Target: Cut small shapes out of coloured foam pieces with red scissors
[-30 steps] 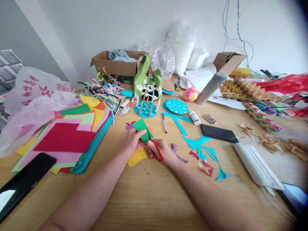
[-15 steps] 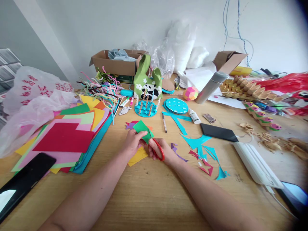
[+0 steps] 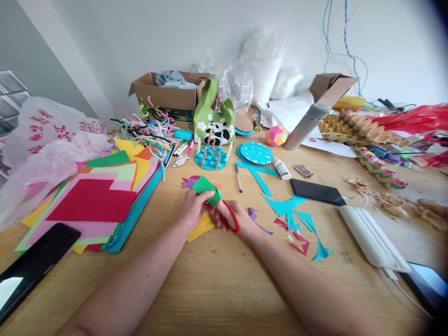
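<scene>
My left hand [image 3: 193, 206] pinches a green piece of craft sheet [image 3: 203, 185] between thumb and fingers. In my right hand [image 3: 228, 218] is a pair of scissors [image 3: 235, 223] with red handles, its blades at the green sheet's right edge and mostly hidden by it. Under the hands a yellow sheet piece [image 3: 201, 229] with drawn lines lies on the table. Just beyond the green piece lie a purple cut-out [image 3: 189, 182] and some orange, partly covered. Purple scraps [image 3: 258, 222] are right of my right hand.
Coloured sheets [image 3: 94, 200] are stacked at left beside a black phone [image 3: 45, 261]. Blue offcuts [image 3: 287, 205], a pen [image 3: 238, 178], a glue bottle [image 3: 282, 169] and a power bank [image 3: 317, 192] lie to the right. Behind stand a green panda bag [image 3: 214, 116] and a grey flask [image 3: 308, 126].
The green sheet's right corner has shifted slightly at the scissors, and the blades show less than before. Both hands stay in nearly the same place.
</scene>
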`<action>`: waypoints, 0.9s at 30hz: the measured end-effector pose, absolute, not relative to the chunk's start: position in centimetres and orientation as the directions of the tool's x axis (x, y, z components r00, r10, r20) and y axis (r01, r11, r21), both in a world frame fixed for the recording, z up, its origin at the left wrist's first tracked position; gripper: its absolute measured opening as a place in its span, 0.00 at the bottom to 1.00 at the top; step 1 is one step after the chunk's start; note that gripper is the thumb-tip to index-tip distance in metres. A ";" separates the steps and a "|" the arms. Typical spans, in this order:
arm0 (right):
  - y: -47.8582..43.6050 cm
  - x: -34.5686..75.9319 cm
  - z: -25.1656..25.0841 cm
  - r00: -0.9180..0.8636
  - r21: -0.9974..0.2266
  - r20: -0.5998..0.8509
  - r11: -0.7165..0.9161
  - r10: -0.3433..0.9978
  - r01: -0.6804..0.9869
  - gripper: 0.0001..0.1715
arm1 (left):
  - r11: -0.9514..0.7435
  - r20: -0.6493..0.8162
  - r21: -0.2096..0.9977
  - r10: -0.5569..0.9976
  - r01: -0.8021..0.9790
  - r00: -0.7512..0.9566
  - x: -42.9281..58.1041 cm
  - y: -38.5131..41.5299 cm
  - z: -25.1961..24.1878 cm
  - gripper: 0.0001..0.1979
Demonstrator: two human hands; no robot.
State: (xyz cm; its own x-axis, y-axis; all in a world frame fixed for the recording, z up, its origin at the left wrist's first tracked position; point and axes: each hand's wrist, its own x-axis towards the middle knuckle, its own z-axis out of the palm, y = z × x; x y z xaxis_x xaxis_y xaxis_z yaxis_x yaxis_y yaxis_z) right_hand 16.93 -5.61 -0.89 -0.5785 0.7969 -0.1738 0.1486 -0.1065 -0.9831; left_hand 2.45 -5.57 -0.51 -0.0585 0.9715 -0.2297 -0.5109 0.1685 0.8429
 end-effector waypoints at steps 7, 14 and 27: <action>-5.5 16.9 -0.9 -0.571 -0.980 -0.192 -0.122 0.798 0.160 0.39 | 0.154 -0.228 0.842 0.970 -0.518 -0.082 2.6 -5.6 -0.6 0.11; -5.5 16.7 -0.7 -0.545 -0.979 -0.197 -0.135 0.815 0.152 0.40 | 0.158 -0.238 0.841 0.967 -0.518 -0.092 2.8 -5.7 -0.7 0.12; -5.7 16.7 -0.6 -0.532 -0.982 -0.186 -0.140 0.826 0.126 0.38 | 0.173 -0.262 0.834 0.960 -0.524 -0.099 3.2 -6.0 -0.7 0.14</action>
